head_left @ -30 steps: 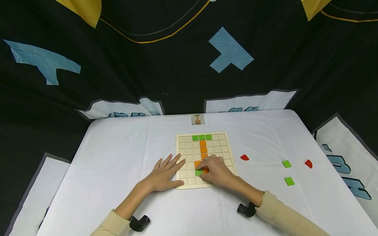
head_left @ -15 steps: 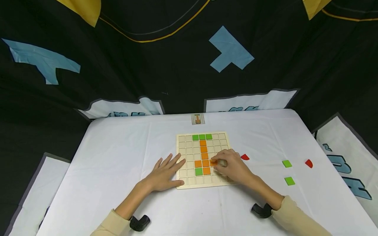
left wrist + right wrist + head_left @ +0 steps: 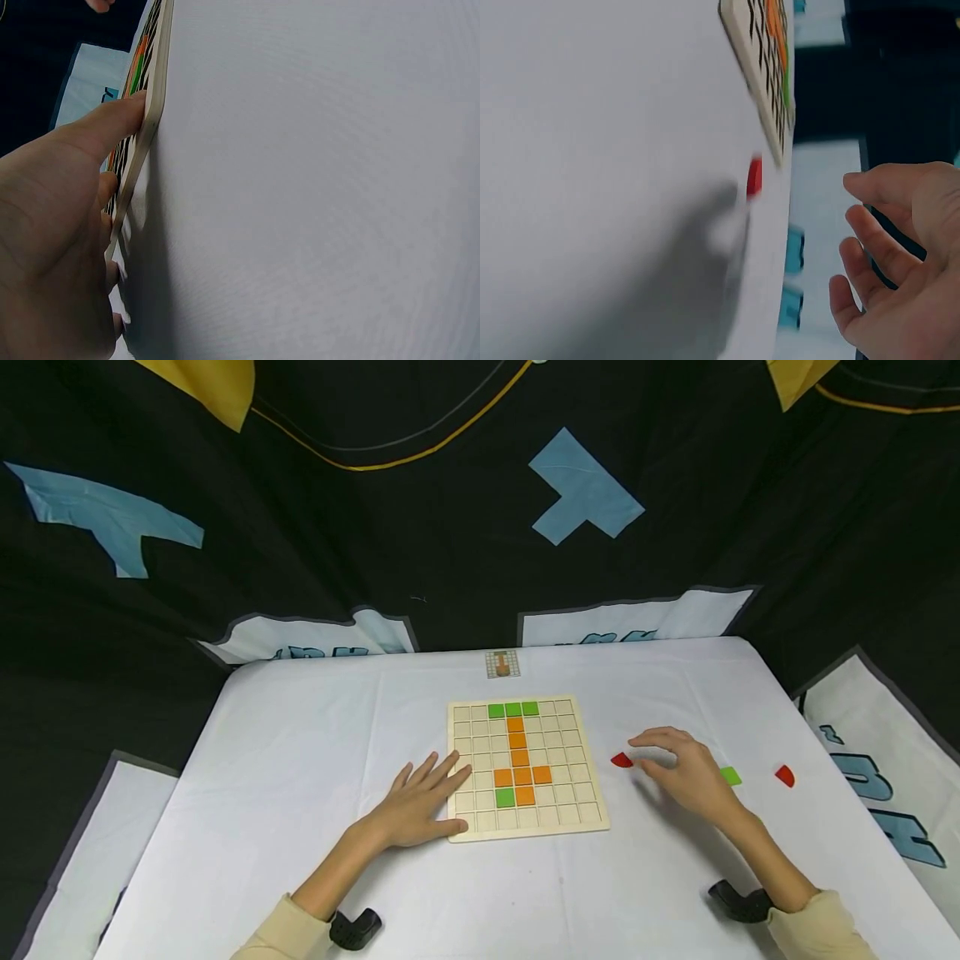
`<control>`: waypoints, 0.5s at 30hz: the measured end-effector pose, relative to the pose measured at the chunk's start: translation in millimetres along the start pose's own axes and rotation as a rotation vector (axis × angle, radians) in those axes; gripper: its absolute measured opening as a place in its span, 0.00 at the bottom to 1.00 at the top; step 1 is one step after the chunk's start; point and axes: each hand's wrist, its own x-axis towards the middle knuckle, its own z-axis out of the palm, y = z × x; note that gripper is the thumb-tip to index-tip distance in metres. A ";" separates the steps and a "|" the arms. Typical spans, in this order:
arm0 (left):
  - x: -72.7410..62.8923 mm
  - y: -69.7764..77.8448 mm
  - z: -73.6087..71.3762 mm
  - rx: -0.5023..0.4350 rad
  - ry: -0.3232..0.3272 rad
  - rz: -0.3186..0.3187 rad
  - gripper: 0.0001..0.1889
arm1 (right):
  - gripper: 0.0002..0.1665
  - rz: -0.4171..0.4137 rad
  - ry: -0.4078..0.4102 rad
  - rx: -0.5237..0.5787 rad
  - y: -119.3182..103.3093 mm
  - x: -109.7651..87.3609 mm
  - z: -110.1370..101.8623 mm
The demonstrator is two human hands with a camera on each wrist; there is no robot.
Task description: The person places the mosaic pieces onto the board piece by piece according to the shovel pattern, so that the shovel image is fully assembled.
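Note:
A wooden grid board (image 3: 564, 828) lies flat on the white table. Set in its cells are a row of green square tiles (image 3: 513, 709) at the far side, a cross of orange tiles (image 3: 520, 757), and one green tile (image 3: 505, 797) lower left. My left hand (image 3: 412, 806) rests spread on the board's left edge; in the left wrist view the thumb (image 3: 112, 124) touches its rim. My right hand (image 3: 690, 777) hovers right of the board, thumb and fingers apart with nothing between them. Just left of its fingertips lies a red quarter-round piece (image 3: 622, 760).
Another red piece (image 3: 784, 776) lies farther right. A green tile (image 3: 731, 776) shows partly behind the right hand. A small pattern card (image 3: 502, 664) sits at the table's far edge. Black cameras (image 3: 356, 928) are strapped at both wrists.
My right hand has left an orange tile in the board's cell right of the column and moved right, off the board, its fingers now apart. The left hand has stayed put.

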 end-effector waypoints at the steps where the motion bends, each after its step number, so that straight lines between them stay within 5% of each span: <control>1: -0.1 0.1 -0.3 0.000 0.000 0.000 0.42 | 0.18 0.006 0.008 -0.001 4.6 -3.1 -5.3; 7: -0.6 0.7 -1.2 -0.008 -0.002 -0.002 0.42 | 0.19 0.066 0.058 -0.048 33.5 -23.7 -33.7; 15: -1.2 2.5 -2.0 -0.013 0.001 0.002 0.42 | 0.22 0.224 -0.007 -0.056 65.6 -45.3 -54.3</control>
